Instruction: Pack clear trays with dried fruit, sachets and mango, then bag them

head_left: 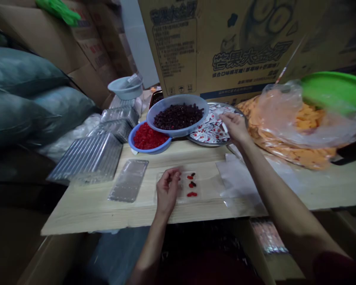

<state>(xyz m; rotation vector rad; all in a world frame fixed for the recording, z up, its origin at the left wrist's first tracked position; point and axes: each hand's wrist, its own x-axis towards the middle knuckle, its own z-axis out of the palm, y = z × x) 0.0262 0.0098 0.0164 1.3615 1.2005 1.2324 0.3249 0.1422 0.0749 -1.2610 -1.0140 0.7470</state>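
Note:
My right hand (235, 126) is over the metal plate of small white-and-red packets (209, 130). Its fingers are closed, and a white packet edge shows under them. In front of me a clear plastic tray (182, 196) lies on the table, with a few red and dark gummy-like pieces (192, 185) in its right part. My left hand (167, 190) is over the tray's left part with fingers curled in; whatever they may hold is hidden. Behind the tray stand a bowl of dark pieces (178, 114) and a lower blue bowl of red pieces (150, 136).
A clear flat lid or tray (129, 180) lies left of my left hand, beside stacked clear trays (89, 156). White sheets (239, 178) lie to the right. A bag of orange pieces (302, 122) and a green basin (335, 89) stand farther right. A large carton (178, 51) closes off the back.

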